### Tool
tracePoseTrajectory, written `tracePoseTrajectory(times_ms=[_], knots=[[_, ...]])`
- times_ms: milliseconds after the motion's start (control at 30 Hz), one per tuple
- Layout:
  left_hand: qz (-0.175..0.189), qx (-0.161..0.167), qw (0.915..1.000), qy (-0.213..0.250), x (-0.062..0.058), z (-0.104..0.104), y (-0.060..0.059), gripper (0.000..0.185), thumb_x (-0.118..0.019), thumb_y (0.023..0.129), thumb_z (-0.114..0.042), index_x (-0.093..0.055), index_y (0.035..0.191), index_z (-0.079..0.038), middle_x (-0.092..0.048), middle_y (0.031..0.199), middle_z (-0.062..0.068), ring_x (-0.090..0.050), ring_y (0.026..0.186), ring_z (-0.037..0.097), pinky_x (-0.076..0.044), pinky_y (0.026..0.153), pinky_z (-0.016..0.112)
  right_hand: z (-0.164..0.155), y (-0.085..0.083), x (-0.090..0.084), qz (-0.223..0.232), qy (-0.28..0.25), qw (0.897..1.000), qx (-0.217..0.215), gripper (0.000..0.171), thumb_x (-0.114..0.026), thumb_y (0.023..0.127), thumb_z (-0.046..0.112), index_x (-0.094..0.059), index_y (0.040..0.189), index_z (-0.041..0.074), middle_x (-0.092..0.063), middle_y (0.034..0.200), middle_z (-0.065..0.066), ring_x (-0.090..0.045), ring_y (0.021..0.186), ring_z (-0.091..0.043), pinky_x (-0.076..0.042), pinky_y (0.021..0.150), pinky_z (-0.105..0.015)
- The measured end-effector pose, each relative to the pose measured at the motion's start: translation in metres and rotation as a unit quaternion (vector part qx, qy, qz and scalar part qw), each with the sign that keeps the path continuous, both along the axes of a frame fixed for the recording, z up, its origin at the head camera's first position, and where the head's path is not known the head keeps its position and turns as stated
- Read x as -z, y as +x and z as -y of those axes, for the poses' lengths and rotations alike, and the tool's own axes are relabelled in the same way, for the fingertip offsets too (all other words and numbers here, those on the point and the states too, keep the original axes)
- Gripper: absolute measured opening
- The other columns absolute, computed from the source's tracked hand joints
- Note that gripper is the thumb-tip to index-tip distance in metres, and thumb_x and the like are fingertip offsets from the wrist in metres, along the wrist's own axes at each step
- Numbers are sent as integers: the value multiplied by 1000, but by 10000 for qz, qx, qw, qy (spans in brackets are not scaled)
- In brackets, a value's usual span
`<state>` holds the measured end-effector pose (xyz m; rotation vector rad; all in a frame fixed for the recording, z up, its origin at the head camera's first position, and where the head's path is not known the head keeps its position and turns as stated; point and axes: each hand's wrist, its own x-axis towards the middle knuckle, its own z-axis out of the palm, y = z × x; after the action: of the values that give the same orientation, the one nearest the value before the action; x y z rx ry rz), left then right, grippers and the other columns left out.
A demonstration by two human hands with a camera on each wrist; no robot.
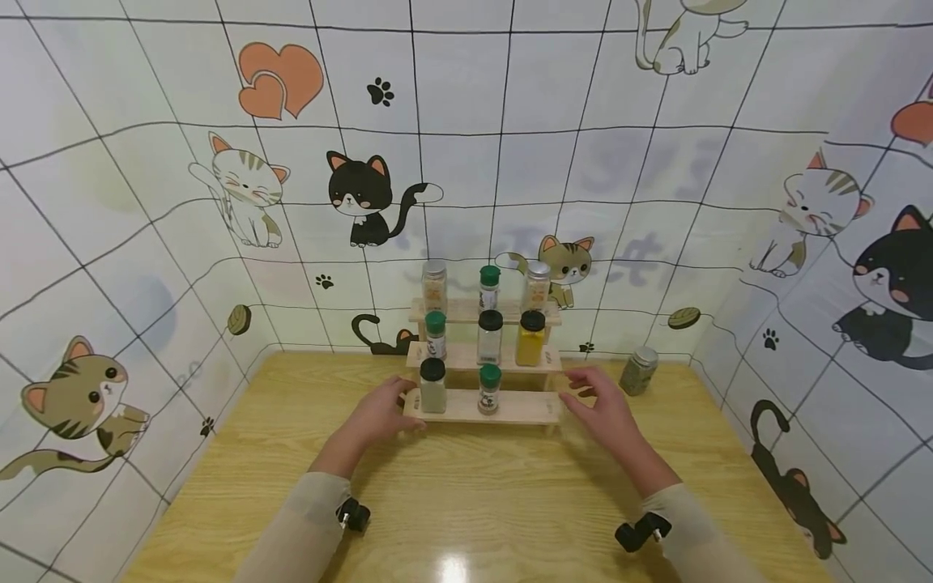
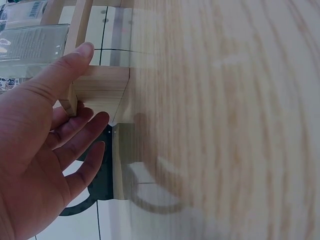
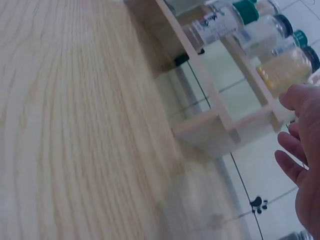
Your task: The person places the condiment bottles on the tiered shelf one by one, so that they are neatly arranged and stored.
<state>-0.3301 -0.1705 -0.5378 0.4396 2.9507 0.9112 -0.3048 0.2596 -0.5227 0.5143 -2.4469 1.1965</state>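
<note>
Spice rack (image 1: 481, 407) stands mid-table with jars on three steps — left hand (image 1: 379, 414) touches its left end. Left wrist view: relaxed fingers (image 2: 75, 60) rest against the wood. Right wrist view: right hand (image 3: 302, 150), fingers spread, sits just beside the rack's right end.

Jars stand on rack (image 1: 466, 407) (lone jar (image 1: 638, 371) right).

Bright overhead glare; wrist views perhaps motion-blurred.

The right hand (image 3: 304, 160), fingers loosely spread, hovers just beside the end of the stepped pale wooden rack (image 3: 225, 127) on the light wood-grain surface (image 3: 75, 130); beyond its fingertips lie green-capped spice jars (image 3: 220, 22).
</note>
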Motion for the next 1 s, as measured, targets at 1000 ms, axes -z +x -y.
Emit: tracePoseTrajectory(times_ms=[1000], knots=[[25, 5, 9999, 104, -1, 0, 1, 75, -93, 70, -43, -62, 132, -12, -57, 119, 0, -63, 105, 21, -54, 87, 41, -130, -33, 40, 735, -576, 9673, 2357, 54, -69, 98, 27, -49, 139, 0, -55, 127, -20, -57, 113, -32, -46, 85, -26]])
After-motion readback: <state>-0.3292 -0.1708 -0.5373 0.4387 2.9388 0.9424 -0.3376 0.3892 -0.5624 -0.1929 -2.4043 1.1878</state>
